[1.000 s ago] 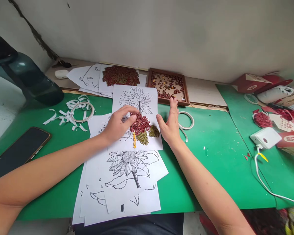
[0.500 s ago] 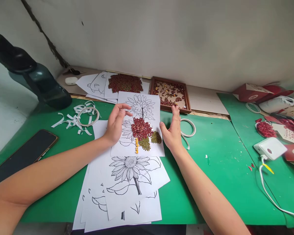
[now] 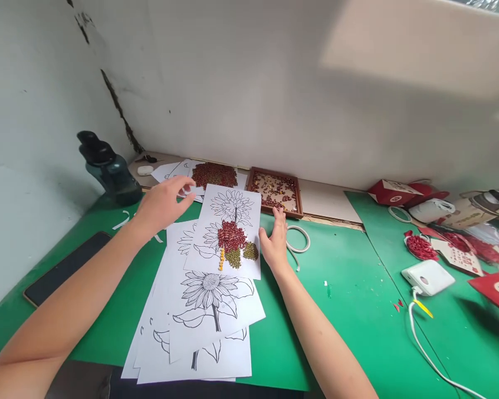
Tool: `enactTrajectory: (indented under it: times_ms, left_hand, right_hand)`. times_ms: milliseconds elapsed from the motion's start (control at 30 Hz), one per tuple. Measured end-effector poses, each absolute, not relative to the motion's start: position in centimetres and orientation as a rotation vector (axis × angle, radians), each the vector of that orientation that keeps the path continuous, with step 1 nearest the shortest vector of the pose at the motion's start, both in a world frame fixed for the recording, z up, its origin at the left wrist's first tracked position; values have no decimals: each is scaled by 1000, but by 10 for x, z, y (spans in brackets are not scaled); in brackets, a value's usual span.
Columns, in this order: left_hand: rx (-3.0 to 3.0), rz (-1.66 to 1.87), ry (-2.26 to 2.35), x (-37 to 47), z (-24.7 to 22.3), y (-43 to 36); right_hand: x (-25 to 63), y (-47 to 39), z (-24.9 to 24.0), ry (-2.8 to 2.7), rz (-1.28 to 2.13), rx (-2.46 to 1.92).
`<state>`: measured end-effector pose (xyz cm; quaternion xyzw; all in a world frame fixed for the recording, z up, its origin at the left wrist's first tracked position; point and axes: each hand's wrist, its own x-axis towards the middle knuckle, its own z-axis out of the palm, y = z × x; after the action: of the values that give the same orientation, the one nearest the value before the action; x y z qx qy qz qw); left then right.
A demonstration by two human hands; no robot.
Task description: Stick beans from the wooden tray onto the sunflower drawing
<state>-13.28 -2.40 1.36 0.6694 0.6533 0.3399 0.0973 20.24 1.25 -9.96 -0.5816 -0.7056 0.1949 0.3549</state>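
Observation:
A white sheet with line-drawn flowers [image 3: 234, 206] lies on a stack of similar drawings [image 3: 214, 349]. Red beans [image 3: 232, 235], green beans [image 3: 233, 258] and a short column of yellow kernels [image 3: 222, 259] cover part of it. My left hand [image 3: 166, 205] is raised to the left of this sheet, fingers loosely bent and apart, holding nothing. Beside the sheet's right edge is my right hand [image 3: 275, 241], fingers stretched out and thumb spread; whether the thumb touches the paper I cannot tell.
Behind the sheet stand a brown tray of mixed beans [image 3: 274, 191] and a bean-covered picture [image 3: 214, 175]. A tape roll [image 3: 306, 239] lies right of my right hand. Left are a dark bottle [image 3: 116, 177] and a phone [image 3: 62, 266]. A white charger with cable [image 3: 428, 276] sits right.
My left hand has moved left, away from the sheet's edge, and now covers most of the paper scraps. My right hand stays by the right edge. The view has tilted upward.

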Motion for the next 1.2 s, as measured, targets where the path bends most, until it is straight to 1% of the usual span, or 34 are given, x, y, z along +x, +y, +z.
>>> enactTrajectory:
  times_ms: [100,167,200,300,433,600,667,733,800,833,900,967,1000,1067,1100,1133,1200]
  left_hand:
    - [2039,607,2213,-156,-8,-46]
    - [1991,463,2212,-165,-26,-58]
    - [1964,457,2197,-169,-33,-62]
    - [1775,655,2143,-175,-35,-66]
    - [1608,930,2114,-179,-16,-64]
    - [1207,1551,1945,-181,11,-57]
    - [1092,1723,1834,-182,25,-52]
    - [997,1826,1689,-180,38,-51]
    - [850,1891,1412,-168,47,-57]
    - [768,1898,1256,-158,48,-65]
    - [737,1876,1165,-127,43,-91]
    - [787,1840,1212,-86,31,-130]
    - [807,1796,1228,-64,24,-153]
    - [718,1727,1257,-24,8,-200]
    - [661,1696,1268,-6,0,-222]
    - [610,1673,1281,8,-8,-242]
    - [551,1610,1287,26,-22,-275]
  right_hand:
    - [203,14,-102,-1812,515,-1499]
    - [203,16,-103,-1805,514,-1493]
    - [202,16,-104,-1800,511,-1490]
    - [201,18,-104,-1785,500,-1479]
    - [199,18,-100,-1752,520,-1492]
    - [200,13,-95,-1698,545,-1507]
    - [200,13,-95,-1682,555,-1501]
    - [200,13,-93,-1665,551,-1497]
    - [196,13,-86,-1650,526,-1482]
    - [194,11,-80,-1645,507,-1456]
    - [187,-2,-62,-1657,503,-1339]
    - [180,-32,-37,-1729,638,-1126]
    - [177,-54,-25,-1788,808,-1007]
    - [171,-110,-5,-1925,1254,-749]
    - [169,-141,0,-1960,1380,-631]
    - [168,-171,2,-1963,1434,-544]
    - [165,-227,-4,-1804,1451,-585]
